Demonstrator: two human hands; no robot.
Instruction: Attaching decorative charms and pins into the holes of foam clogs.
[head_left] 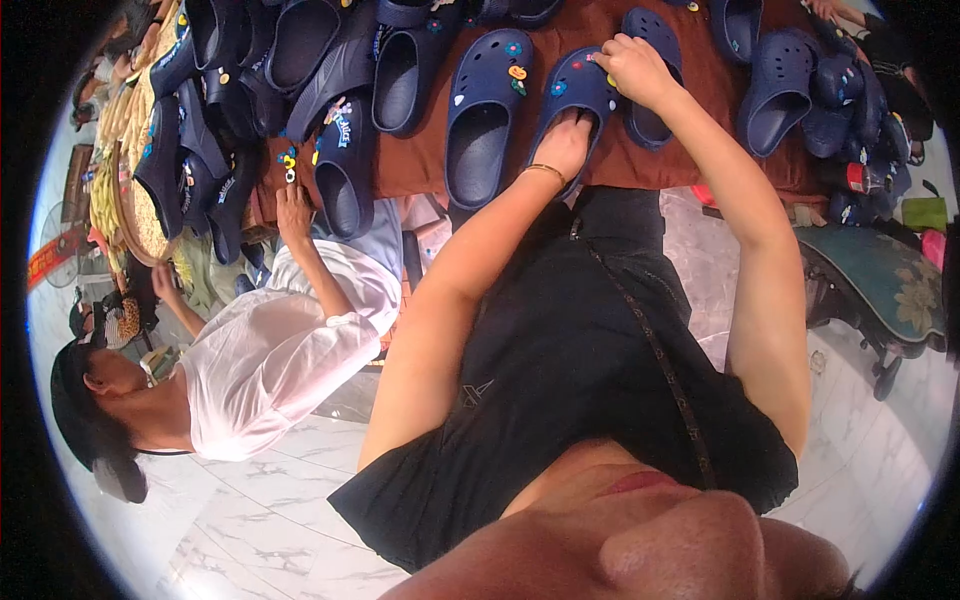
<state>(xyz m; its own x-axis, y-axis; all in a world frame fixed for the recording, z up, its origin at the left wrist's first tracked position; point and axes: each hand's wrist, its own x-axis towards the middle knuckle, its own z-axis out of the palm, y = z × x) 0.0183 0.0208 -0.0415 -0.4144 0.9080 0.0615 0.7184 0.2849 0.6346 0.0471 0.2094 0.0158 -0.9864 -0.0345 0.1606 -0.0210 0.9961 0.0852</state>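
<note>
A navy clog (pixel 578 82) with small colourful shoe charms on its top lies in front of me at the table's near edge. My left hand (pixel 565 145) reaches into its opening and grips it from inside; most of the fingertips are hidden there. On the outside of the same clog, my right hand (pixel 634 70) pinches at the upper beside a small shoe charm (pixel 612 80). Just left lies another navy clog (pixel 475 150), bearing flower and cartoon charms. A third navy clog (pixel 652 125) sits partly under my right wrist.
More navy clogs (pixel 215 120) crowd the brown-covered table (pixel 405 170) on the left, and others (pixel 780 85) on the right. A person in white (pixel 285 360) works at my left, one hand (pixel 293 215) near a charm. A dark patterned chair (pixel 880 275) stands at right.
</note>
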